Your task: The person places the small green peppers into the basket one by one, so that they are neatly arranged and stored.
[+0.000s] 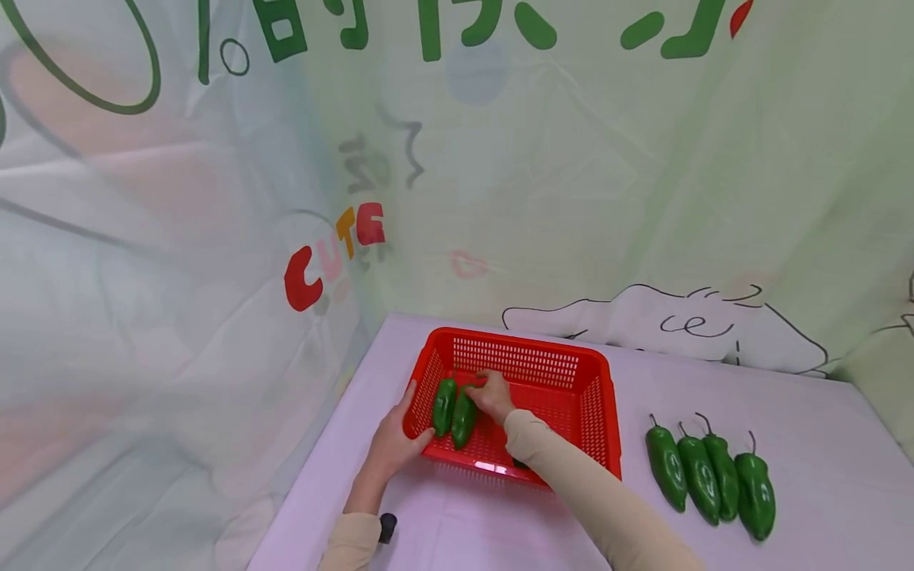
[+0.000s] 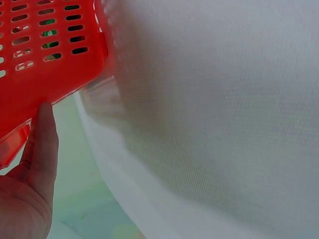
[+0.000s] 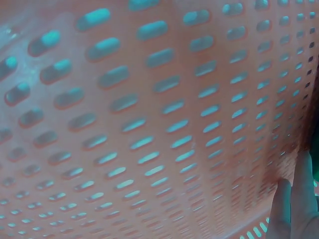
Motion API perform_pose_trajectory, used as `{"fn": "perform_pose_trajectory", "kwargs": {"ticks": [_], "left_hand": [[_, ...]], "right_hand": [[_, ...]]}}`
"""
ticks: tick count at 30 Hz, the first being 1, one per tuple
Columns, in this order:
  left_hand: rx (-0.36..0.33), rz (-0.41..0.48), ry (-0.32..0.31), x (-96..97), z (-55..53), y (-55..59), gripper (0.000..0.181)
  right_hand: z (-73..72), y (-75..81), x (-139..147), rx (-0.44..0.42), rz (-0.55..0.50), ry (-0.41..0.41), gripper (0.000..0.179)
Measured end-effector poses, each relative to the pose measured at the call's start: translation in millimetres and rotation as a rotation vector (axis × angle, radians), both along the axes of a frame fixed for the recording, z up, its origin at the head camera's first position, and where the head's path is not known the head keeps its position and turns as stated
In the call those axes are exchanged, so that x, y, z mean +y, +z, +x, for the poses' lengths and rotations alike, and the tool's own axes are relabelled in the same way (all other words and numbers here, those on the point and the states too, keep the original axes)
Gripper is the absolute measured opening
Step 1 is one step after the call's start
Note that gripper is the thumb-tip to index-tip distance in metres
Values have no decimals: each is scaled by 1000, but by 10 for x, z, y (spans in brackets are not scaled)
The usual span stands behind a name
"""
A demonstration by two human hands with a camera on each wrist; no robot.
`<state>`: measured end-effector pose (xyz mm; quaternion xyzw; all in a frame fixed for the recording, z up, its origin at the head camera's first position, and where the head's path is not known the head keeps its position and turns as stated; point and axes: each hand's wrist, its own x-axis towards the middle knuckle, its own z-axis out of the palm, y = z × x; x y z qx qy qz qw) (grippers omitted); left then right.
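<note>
Hands are apart, doing separate jobs. Left hand (image 1: 394, 440) clasps the near-left corner of the red basket (image 1: 528, 342), thumb at the near rim, fingers along the outside of the left wall; probably steadying it on the bench (image 1: 450, 527). Right hand (image 1: 494, 396) is inside, fingertips on the stem end of the inner pepper (image 1: 463, 423); can't tell if it's pinching or just touching. Outer pepper (image 1: 443, 408) lies beside it, near the left wall, stems pointing away from the person; looks like neat packing. Dark green bit (image 1: 520, 463) at the near wall, mostly behind the sleeve. 4 loose peppers (image 1: 702, 482) sit in a row right of the basket, likely parked within easy right-side reach.
</note>
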<state>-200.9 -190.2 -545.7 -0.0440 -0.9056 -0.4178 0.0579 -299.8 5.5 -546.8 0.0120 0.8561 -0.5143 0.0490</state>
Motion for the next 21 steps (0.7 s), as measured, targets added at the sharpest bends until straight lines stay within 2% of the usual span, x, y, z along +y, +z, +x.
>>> {"fn": "perform_pose_trajectory", "kwargs": {"ticks": [4, 14, 21], "left_hand": [[17, -2, -14, 6, -3, 9, 91], [7, 12, -12, 38, -1, 10, 91], [-3, 21, 9, 20, 11, -4, 89]], "right_hand": [[25, 41, 25, -12, -10, 9, 43], [54, 147, 93, -56, -59, 38, 45], [81, 351, 179, -61, -22, 73, 46]]}}
